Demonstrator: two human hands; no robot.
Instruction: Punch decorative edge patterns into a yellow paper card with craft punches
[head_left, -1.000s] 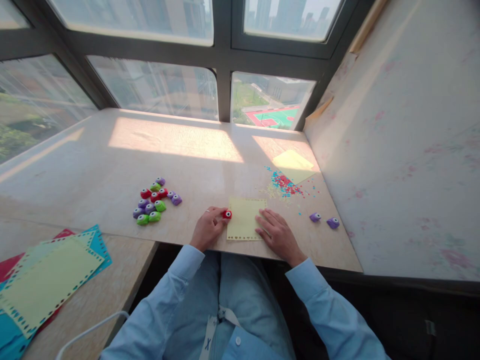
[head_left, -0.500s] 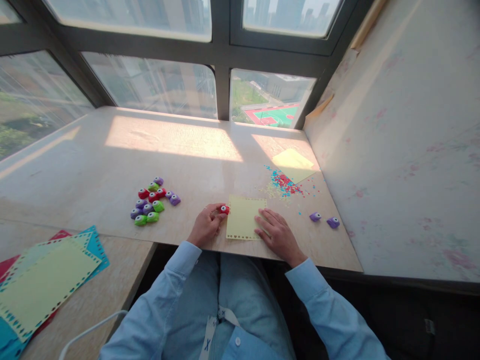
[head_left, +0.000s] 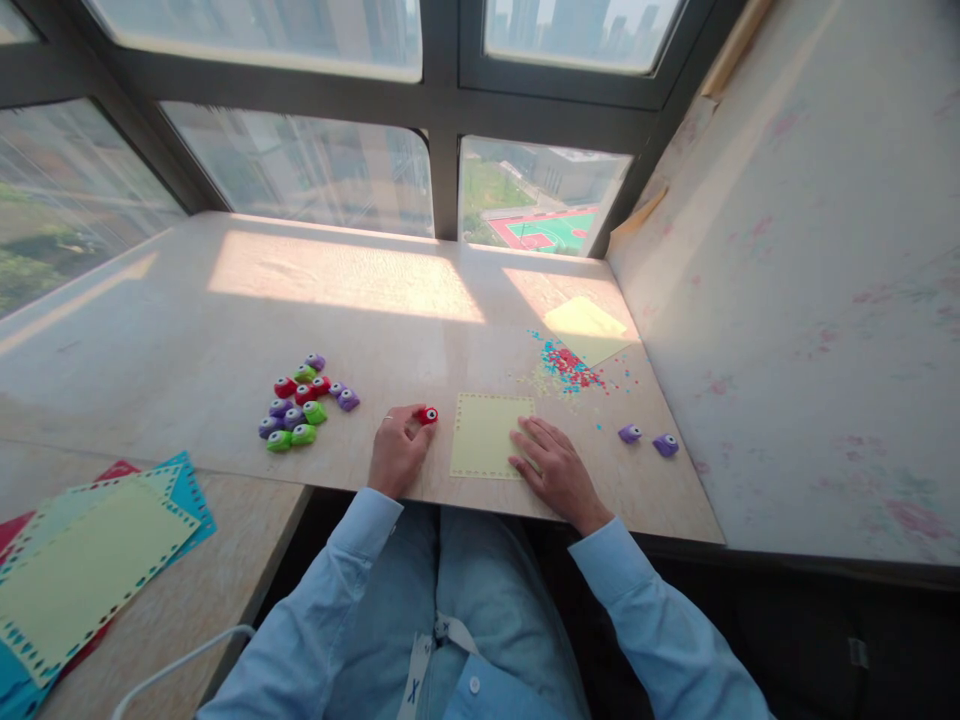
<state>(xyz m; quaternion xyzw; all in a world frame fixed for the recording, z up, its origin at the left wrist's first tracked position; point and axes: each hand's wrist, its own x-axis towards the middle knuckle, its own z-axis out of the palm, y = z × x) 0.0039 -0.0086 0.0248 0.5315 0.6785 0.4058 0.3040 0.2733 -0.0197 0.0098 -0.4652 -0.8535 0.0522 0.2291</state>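
Observation:
A red craft paper punch is gripped in the fingers of my left hand, just left of a pale yellow sheet of paper and apart from it. Small punched shapes run along the sheet's edges. On the sheet's right side lies my right hand, flat with fingers stretched out, pressing the paper to the table.
Several red, green and purple punches cluster at left. Two purple punches lie at right. Paper confetti and another yellow sheet are farther back. Punched coloured sheets overlap at lower left, near a white cable.
My left hand has drawn the red punch leftward, off the sheet's left edge. The right hand stays in place on the paper.

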